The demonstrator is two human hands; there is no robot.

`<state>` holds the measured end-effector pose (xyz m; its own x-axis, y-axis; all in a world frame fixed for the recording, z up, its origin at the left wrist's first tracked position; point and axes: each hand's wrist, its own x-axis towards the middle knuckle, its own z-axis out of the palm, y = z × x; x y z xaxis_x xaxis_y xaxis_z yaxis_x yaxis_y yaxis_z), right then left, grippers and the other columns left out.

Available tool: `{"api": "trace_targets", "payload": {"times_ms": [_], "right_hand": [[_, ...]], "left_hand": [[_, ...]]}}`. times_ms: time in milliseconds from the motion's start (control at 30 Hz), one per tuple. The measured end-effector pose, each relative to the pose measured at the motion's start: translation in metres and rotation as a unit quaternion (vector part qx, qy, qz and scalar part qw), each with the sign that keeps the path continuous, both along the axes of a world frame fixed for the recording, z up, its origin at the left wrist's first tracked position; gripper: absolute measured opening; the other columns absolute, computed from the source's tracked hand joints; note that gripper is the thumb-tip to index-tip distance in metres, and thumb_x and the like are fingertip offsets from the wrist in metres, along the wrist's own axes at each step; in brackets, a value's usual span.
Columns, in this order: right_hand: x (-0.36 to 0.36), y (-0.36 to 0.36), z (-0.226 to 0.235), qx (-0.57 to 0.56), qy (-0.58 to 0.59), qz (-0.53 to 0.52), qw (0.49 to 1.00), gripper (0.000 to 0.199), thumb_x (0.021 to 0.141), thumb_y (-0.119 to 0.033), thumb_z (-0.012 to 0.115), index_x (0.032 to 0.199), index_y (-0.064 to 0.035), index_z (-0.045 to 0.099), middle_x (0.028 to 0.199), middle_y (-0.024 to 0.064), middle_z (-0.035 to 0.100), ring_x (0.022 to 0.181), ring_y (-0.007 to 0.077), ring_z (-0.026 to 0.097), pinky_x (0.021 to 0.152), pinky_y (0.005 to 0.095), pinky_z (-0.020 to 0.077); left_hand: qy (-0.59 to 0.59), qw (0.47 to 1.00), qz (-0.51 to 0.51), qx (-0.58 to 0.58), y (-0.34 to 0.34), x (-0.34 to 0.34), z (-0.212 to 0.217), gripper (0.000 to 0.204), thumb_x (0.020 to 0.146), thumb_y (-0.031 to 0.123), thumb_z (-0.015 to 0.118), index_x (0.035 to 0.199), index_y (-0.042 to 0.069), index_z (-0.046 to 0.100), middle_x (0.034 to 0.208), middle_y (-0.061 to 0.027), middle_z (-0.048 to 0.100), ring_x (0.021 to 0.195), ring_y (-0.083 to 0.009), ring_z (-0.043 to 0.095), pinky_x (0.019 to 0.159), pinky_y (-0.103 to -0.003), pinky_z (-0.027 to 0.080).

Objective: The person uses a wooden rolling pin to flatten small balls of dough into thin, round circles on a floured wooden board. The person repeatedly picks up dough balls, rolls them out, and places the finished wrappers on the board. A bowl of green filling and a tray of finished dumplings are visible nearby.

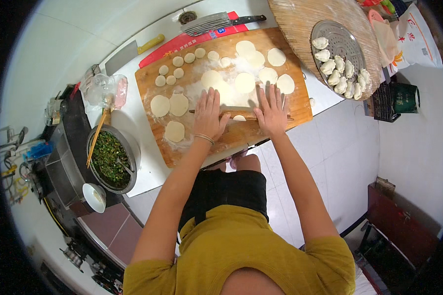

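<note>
You are pressing both palms flat on a wooden rolling pin [238,112] lying across the near part of the floured cutting board [300,110]: your left hand [209,115] is bearing on its left half and your right hand [272,110] on its right half, fingers stretched out and splayed rather than curled round it, so neither hand is actually grasping. A small piece of dough [239,118] is peeking out under the pin between your hands. Rolled round wrappers [244,82] are lying at 12 o'clock from your hands, and small dough discs [178,61] are sitting toward 10 o'clock. At 9 o'clock, off the board, a metal bowl of chopped green filling [110,158] is standing with chopsticks [97,137] leaning in it. At 2 o'clock a round steamer tray [344,44] is carrying folded dumplings [340,71].
</note>
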<state>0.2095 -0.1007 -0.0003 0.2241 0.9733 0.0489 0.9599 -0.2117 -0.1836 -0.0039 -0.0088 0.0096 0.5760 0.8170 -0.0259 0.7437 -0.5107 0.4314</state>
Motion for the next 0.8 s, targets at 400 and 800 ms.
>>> {"api": "trace_targets", "payload": {"times_ms": [400, 800], "right_hand": [[-0.005, -0.057, 0.012, -0.052, 0.15, 0.056, 0.986, 0.043, 0.078, -0.02, 0.07, 0.118, -0.0109, 0.057, 0.107, 0.01, 0.06, 0.096, 0.0304, 0.06, 0.083, 0.0423, 0.0475], [-0.017, -0.09, 0.02, -0.159, 0.775, -0.228, 0.568, 0.022, 0.099, -0.029, 0.055, 0.098, -0.0082, 0.059, 0.071, -0.0039, 0.049, 0.056, 0.0052, 0.041, 0.047, 0.0209, 0.0307]], "left_hand": [[-0.088, 0.994, -0.039, 0.044, -0.035, -0.02, 0.006, 0.085, 0.076, 0.035, 0.075, 0.144, 0.003, 0.036, 0.146, -0.0218, 0.035, 0.135, -0.0398, 0.033, 0.112, -0.05, 0.027], [-0.412, 0.855, 0.2, -0.243, -0.071, 0.035, -0.007, 0.048, 0.087, 0.016, 0.069, 0.128, 0.0, 0.05, 0.122, -0.016, 0.055, 0.109, -0.0271, 0.057, 0.095, -0.04, 0.047]]}}
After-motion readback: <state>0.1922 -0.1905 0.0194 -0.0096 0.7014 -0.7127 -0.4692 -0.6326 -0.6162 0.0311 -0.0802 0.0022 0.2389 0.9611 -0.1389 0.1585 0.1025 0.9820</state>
